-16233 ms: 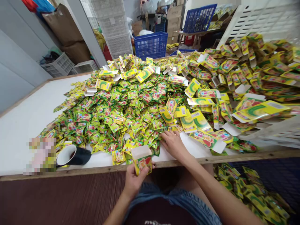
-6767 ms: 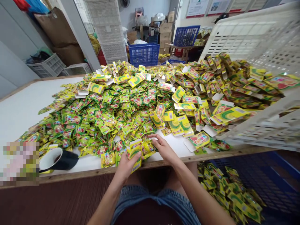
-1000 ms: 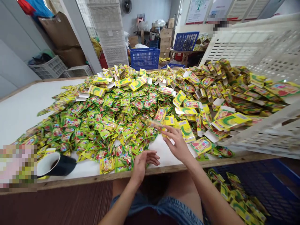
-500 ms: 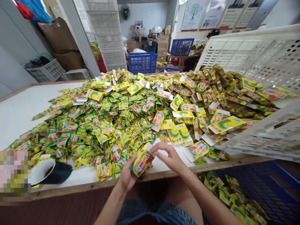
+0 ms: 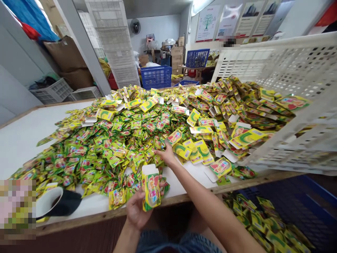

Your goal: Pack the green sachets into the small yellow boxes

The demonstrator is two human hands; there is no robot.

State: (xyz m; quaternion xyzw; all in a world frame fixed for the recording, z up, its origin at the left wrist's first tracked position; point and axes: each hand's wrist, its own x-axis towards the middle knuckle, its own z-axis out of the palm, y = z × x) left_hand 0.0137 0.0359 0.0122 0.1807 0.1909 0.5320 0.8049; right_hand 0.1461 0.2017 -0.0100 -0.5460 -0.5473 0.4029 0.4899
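My left hand (image 5: 135,210) grips a small yellow-green candy box (image 5: 152,191) near the table's front edge. The box stands almost upright, its printed front facing me and a white flap sticking up on top. My right hand (image 5: 167,154) is farther forward, over the right side of a heap of green and yellow sachets (image 5: 113,142). Its thumb and forefinger are apart, at the sachets and close to another box (image 5: 175,137); the other fingers are partly hidden. Several yellow boxes (image 5: 202,151) lie flat just right of that hand.
A white crate (image 5: 263,63) lies tipped at the right, with many boxes spilling from it. A dark mug (image 5: 65,202) lies on its side at the front left. Below the table edge, a blue crate (image 5: 297,207) holds more boxes.
My right hand has moved from beside the held box forward to the heap. The left hand has turned the box more upright and shifted it slightly left and nearer.
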